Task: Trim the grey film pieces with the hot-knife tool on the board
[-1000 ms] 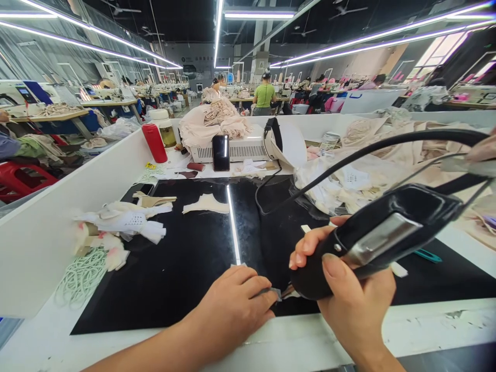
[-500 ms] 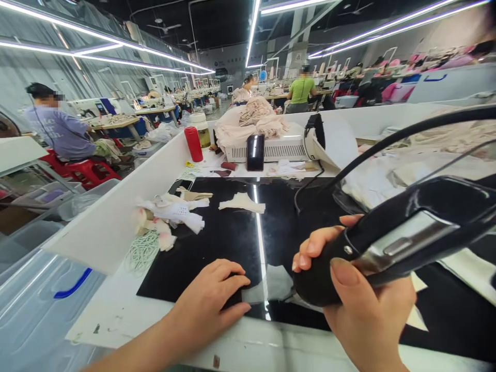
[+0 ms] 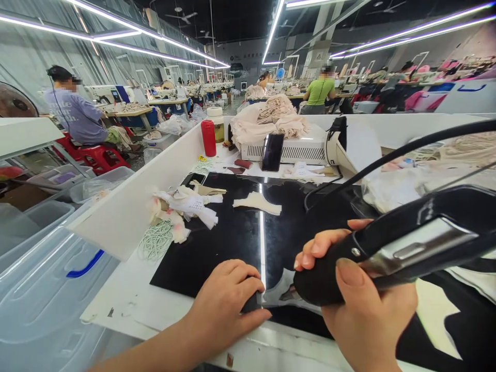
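My right hand (image 3: 360, 305) is closed around the grip of a black hand-held tool (image 3: 391, 248) with a metal plate and a black cable (image 3: 406, 150) running up to the right. Its rounded tip hangs just above the near edge of the glossy black work mat (image 3: 217, 243). My left hand (image 3: 228, 302) rests on the mat beside the tip, fingers curled and pressed on a small dark piece of fabric (image 3: 251, 302) that is mostly hidden. A pale cut fabric piece (image 3: 258, 202) lies further back on the mat.
White fabric scraps (image 3: 186, 204) and a coil of pale cord (image 3: 155, 240) lie at the mat's left. A white partition wall (image 3: 147, 191) bounds the left side. Behind stand a red bottle (image 3: 208, 138), a phone (image 3: 272, 152) and a white box (image 3: 294, 147) under folded cloth. Clear plastic bins (image 3: 42, 289) sit lower left.
My view has swung left, showing the bins and a seated person. My left hand slid a little left along the mat's near edge; the right hand keeps its grip on the tool.
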`<state>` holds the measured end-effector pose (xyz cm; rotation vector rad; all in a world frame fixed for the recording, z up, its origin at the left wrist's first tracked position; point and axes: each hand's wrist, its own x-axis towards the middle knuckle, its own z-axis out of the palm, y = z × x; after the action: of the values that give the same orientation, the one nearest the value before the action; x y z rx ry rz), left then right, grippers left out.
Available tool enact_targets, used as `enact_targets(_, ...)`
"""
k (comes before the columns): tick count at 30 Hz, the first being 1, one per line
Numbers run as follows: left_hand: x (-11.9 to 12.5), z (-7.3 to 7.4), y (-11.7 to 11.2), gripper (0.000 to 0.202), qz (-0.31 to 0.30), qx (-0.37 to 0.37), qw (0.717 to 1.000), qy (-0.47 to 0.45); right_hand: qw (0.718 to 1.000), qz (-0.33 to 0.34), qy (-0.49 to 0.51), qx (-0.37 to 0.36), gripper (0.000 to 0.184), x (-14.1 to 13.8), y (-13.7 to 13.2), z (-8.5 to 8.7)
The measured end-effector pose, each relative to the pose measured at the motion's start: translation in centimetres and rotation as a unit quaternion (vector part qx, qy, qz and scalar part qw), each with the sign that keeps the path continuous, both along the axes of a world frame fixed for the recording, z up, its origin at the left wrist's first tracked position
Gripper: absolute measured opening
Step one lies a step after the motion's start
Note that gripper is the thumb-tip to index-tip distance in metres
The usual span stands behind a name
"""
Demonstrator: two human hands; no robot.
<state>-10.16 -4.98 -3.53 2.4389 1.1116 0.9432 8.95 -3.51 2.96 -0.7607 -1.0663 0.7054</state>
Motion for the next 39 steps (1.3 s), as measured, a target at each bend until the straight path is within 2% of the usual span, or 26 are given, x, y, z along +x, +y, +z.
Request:
enact_targets(8,0.2,-0.7,0.8,0.016,0.029,-0.087,0.996,-0.020,1.000,-0.017,-0.004,-0.011,0.043,0.7,0.4,-0.6)
enact_targets(15,0.1,-0.2,0.8,0.012,0.028,-0.105,0.994,-0.016,0.999,-0.038,-0.008,-0.012,0.044,1.5,0.1,-0.8)
enact_targets(21,-0.1,-0.3,0.6,0.019,0.031,-0.093,0.995,-0.014,0.999,-0.042,-0.020,-0.008,0.045,1.5,-0.1,-1.2)
enact_targets(25,-0.5,-0.2,0.4,0.021,0.029,-0.050,0.998,-0.016,0.999,-0.025,-0.017,-0.013,0.043,1.7,-0.1,-1.8)
enact_targets(28,-0.7,0.1,0.0,0.015,0.008,0.050,0.999,0.007,1.000,-0.022,-0.010,-0.017,0.044,1.7,0.0,-1.7)
enact_targets(30,-0.8,0.2,-0.2,0.016,-0.002,0.129,0.991,0.040,0.999,-0.033,-0.005,-0.023,0.046,1.5,0.0,-1.4)
enact_targets(32,-0.8,0.2,-0.4,0.018,-0.005,0.177,0.982,0.070,0.999,-0.043,-0.003,-0.028,0.047,1.4,-0.1,-1.0)
enact_targets(39,-1.2,-0.2,-0.6,0.022,0.014,0.174,0.980,0.098,0.998,-0.048,-0.002,-0.028,0.045,1.2,-0.1,-0.7)
